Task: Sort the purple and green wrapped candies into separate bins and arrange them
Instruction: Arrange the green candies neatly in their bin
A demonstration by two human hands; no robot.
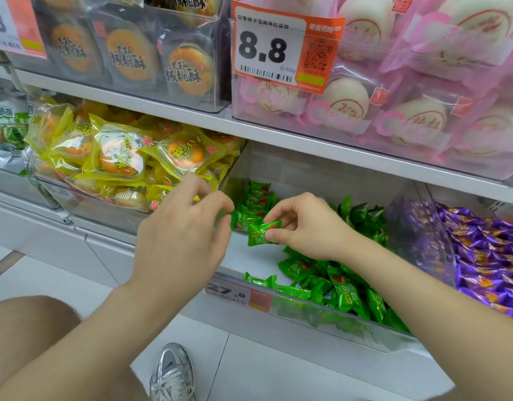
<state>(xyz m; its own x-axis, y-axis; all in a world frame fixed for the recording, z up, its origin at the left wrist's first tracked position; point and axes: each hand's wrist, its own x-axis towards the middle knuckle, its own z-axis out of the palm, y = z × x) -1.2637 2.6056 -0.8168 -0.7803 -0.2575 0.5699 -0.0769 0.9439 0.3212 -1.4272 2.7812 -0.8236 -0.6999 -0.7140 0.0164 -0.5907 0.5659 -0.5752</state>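
Observation:
A clear bin (313, 309) on the lower shelf holds green wrapped candies (340, 287), some stood in a neat row (256, 198) at its back left, the others loose on the right. My right hand (304, 224) pinches one green candy (259, 233) above the bin's bare white floor. My left hand (185, 227) pinches the edge of another green candy (243, 219) at the front of the row. The bin to the right (423, 235) is full of purple wrapped candies (486, 256).
Left of the green bin stands a bin of yellow pastry packs (119, 151). The shelf above carries boxed walnut cakes (127, 56), pink wrapped buns (394, 111) and an 8.8 price tag (278, 47). A silver shoe (172, 374) stands on the white floor tiles below.

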